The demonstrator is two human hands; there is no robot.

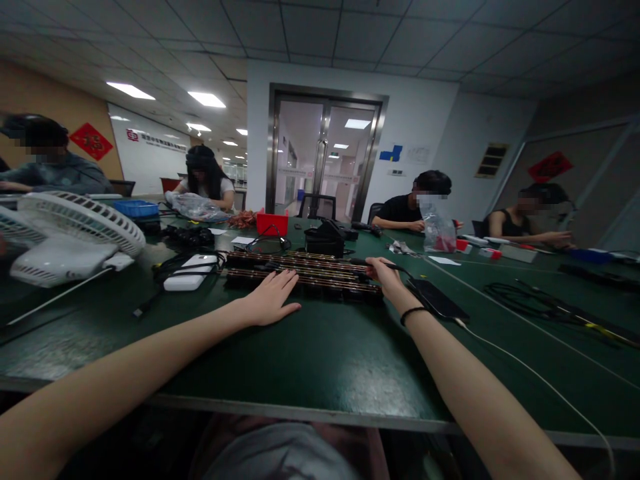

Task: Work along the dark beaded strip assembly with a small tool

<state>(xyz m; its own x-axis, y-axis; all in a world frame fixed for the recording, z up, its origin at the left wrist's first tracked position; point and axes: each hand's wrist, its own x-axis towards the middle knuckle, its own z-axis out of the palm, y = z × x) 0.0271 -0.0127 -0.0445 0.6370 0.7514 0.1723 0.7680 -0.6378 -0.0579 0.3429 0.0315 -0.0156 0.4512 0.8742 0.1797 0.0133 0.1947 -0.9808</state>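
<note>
A bundle of long, thin copper-coloured strips [330, 265] with dark parts beneath lies across the green table in front of me. My left hand [273, 298] rests flat over the near left part of this bundle, fingers stretched out and thumb apart. At the bundle's right end, my right hand [385, 277] has its fingers closed round a slim black tool [359, 261]. A black cord runs from that hand to the right; the tool's exact kind is unclear. Beside my right wrist lies a dark phone [440, 299] with a white cable attached.
A white fan [75, 233] stands at the left, near a white power bank [190, 273] and black cables. Behind the strips are a black case [324, 239] and a red box [273, 224]. Coiled cables [530, 297] lie at right. Several people sit around the table.
</note>
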